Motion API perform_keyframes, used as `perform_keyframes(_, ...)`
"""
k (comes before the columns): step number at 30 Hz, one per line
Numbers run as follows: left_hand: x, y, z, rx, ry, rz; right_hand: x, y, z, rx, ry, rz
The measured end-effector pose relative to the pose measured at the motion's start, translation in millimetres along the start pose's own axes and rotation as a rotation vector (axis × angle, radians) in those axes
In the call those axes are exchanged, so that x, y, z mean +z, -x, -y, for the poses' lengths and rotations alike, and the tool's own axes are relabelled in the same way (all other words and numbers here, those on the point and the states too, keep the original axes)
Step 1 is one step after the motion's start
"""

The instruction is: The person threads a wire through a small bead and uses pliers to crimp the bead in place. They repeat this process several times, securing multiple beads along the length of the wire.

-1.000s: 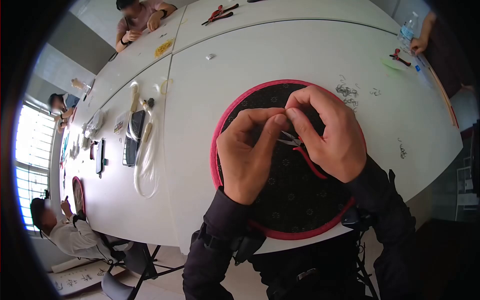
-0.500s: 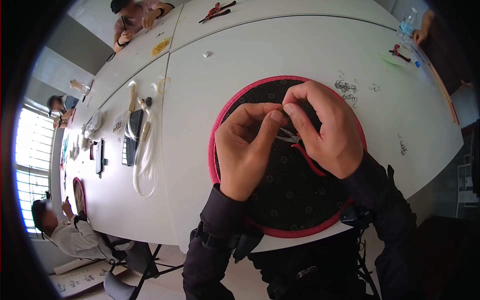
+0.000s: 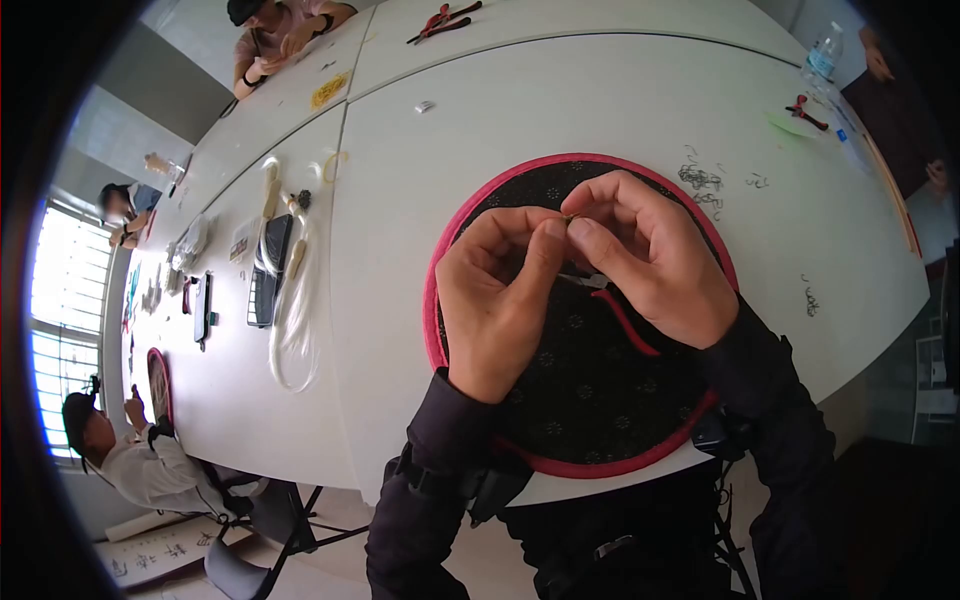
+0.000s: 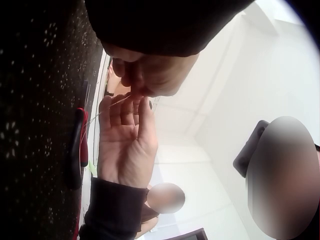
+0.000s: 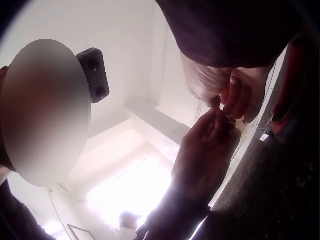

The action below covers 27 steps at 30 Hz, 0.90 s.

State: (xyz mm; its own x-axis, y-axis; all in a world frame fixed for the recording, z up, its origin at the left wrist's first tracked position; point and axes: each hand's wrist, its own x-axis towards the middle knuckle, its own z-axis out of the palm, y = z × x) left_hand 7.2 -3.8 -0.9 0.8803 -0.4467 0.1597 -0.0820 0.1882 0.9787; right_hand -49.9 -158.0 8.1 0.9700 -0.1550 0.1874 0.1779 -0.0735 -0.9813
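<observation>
Above the dark round mat [image 3: 580, 400] with its red rim, both hands meet fingertip to fingertip. The left hand [image 3: 495, 300] pinches a tiny greenish-brown piece [image 3: 568, 218] between thumb and forefinger. From the other side the right hand [image 3: 665, 270] pinches at the same spot, its thumb against the piece. A thin pale strand [image 4: 117, 102] runs from the fingertips down towards the mat in the left wrist view. Under the right hand lie pliers with a red handle [image 3: 628, 325], their jaws mostly hidden. The piece's exact shape cannot be told.
Small dark wire pieces [image 3: 700, 180] lie right of the mat. Further left are a phone [image 3: 202, 308] and a bundle of clear strands [image 3: 290, 340]. Other pliers [image 3: 805, 112] lie near a bottle [image 3: 824, 55]. Several people sit or stand around the table.
The right thumb and fingers have shifted at the pinch, and the small piece shows more between the fingertips. The right hand now covers more of the pliers' jaws. The left hand has barely moved.
</observation>
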Motion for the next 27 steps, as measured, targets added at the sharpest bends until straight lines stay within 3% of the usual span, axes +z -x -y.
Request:
perform_keyframes(6,-1,-1,2,0.014,-0.034,-0.035,-4,-1,5,0.125,0.021,0.076)
perform_keyframes(12,3,0,2,0.031,-0.017,-0.058,-1,2,5,0.053,0.197,0.01)
perform_keyframes(15,3,1,1,0.046,-0.064,-0.075,3,4,2,0.035,0.159,-0.034)
perform_keyframes(18,3,1,4,0.085,-0.126,-0.116,3,4,-2,0.141,0.009,-0.001)
perform_keyframes(21,2,0,7,0.115,-0.166,-0.151,5,6,8,0.188,0.06,0.057)
perform_keyframes(24,2,0,9,0.132,-0.256,-0.176,7,9,6,0.093,0.249,0.025)
perform_keyframes(27,0,-2,10,0.213,-0.476,-0.162,6,11,19,0.084,0.399,0.037)
